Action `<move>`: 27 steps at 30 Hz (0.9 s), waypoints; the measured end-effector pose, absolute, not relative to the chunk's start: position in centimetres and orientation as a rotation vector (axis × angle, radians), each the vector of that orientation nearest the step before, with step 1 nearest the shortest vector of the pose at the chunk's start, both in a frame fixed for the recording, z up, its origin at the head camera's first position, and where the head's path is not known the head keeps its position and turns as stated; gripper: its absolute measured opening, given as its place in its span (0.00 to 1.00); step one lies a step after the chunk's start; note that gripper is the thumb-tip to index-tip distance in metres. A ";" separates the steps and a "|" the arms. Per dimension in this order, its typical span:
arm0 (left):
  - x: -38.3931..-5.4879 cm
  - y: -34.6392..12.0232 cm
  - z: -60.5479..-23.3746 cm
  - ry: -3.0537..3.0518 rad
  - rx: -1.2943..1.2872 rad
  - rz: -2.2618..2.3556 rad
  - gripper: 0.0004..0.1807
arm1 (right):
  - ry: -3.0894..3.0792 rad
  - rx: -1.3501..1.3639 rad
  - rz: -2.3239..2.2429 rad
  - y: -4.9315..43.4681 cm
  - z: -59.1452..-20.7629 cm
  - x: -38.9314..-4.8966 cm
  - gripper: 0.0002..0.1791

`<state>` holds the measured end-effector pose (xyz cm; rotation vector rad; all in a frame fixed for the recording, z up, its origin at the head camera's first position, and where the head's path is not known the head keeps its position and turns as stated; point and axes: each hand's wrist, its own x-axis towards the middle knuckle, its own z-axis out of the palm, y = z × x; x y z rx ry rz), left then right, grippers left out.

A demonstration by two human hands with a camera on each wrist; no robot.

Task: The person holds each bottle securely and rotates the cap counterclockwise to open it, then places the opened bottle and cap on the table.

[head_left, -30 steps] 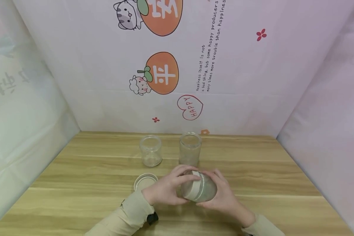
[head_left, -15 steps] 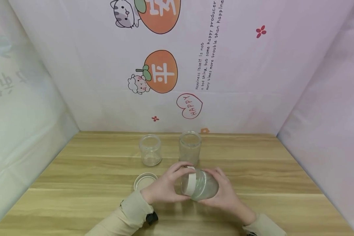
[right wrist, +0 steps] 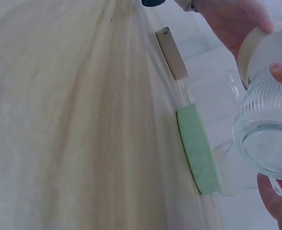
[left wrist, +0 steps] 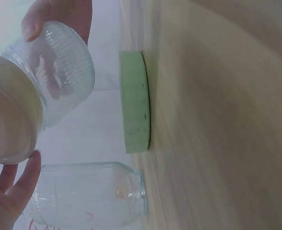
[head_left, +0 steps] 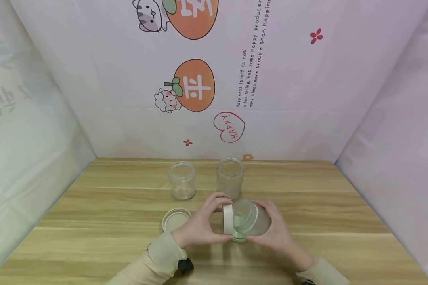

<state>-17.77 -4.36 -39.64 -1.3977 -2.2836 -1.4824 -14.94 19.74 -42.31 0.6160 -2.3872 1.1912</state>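
Note:
In the head view my left hand holds a white lid by its edge, thumb below and fingers above. My right hand grips a ribbed clear glass jar round its body, tipped sideways with its mouth toward the lid. A small gap shows between lid and jar in the head view; from the left wrist the lid overlaps the jar's mouth. On the table beneath them lies a green lid, mostly hidden by the jar from above.
A short open glass jar and a taller one stand toward the back of the wooden table. Beside my left forearm lies a cream lid. A printed cloth wall closes off the back.
The white lid has come away from the jar, with a gap opening between them. The jar has shifted slightly right, and more of the green lid shows underneath.

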 end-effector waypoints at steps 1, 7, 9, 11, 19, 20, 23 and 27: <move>-17.7 -4.3 -39.6 -2.288 -1.382 -1.477 0.42 | -2.392 0.594 1.187 19.9 -42.3 -15.0 0.48; -17.3 -3.7 -39.4 -2.300 -1.293 -1.593 0.41 | -2.368 0.465 1.154 21.3 -41.6 -14.9 0.49; -17.1 -3.3 -39.3 -2.283 -1.270 -1.655 0.40 | -2.354 0.406 1.146 22.0 -41.3 -14.9 0.49; -17.0 -2.8 -39.2 -2.280 -1.245 -1.701 0.39 | -2.367 0.335 1.145 22.7 -40.9 -14.8 0.49; -16.2 -0.1 -38.7 -2.396 -1.071 -1.799 0.39 | -2.398 0.129 1.194 25.9 -39.4 -14.9 0.48; -16.1 0.3 -38.7 -2.405 -1.062 -1.799 0.39 | -2.388 0.119 1.203 26.2 -39.3 -14.9 0.47; -15.8 1.9 -38.9 -2.421 -1.011 -1.802 0.37 | -2.364 0.088 1.215 27.2 -38.9 -14.8 0.46; -15.0 4.0 -39.1 -2.403 -0.969 -1.897 0.35 | -2.338 0.047 1.223 28.3 -38.4 -14.5 0.47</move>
